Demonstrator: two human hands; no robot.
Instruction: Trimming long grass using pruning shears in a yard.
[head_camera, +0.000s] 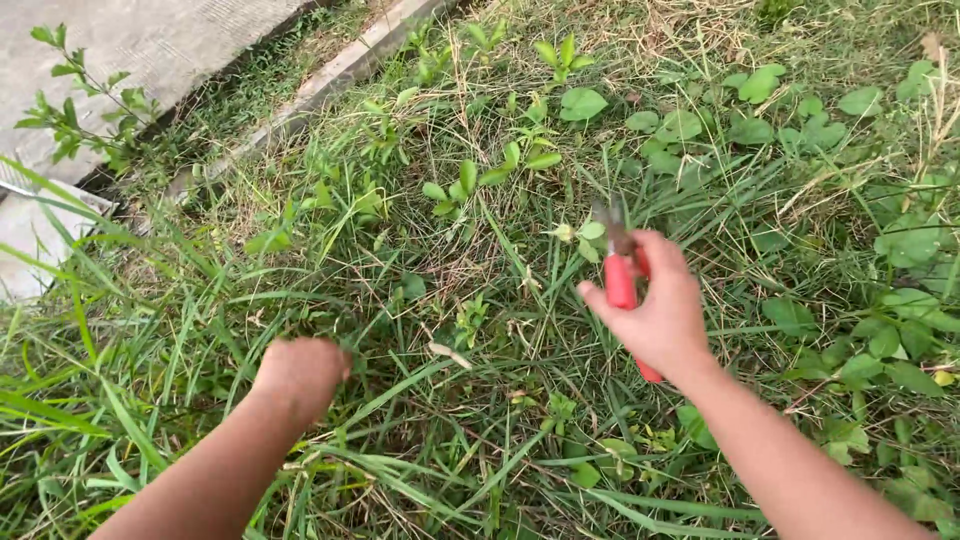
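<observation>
My right hand (660, 310) is closed around red-handled garden shears (621, 278), whose short dark blades point up and away over the grass. My left hand (300, 372) is a closed fist pushed down into long green grass blades (200, 340) at the lower left; whether it grips a tuft I cannot tell, since the fingers are hidden. About 300 pixels of grass separate the two hands. A small leafy weed (460, 190) stands beyond and between them.
Dense long grass and dry straw cover the ground. Broad-leaved weeds (800, 130) spread at the right. A concrete kerb (330, 75) runs diagonally at the upper left, with grey paving (140, 40) behind it and a thin leafy shrub (80, 110) beside it.
</observation>
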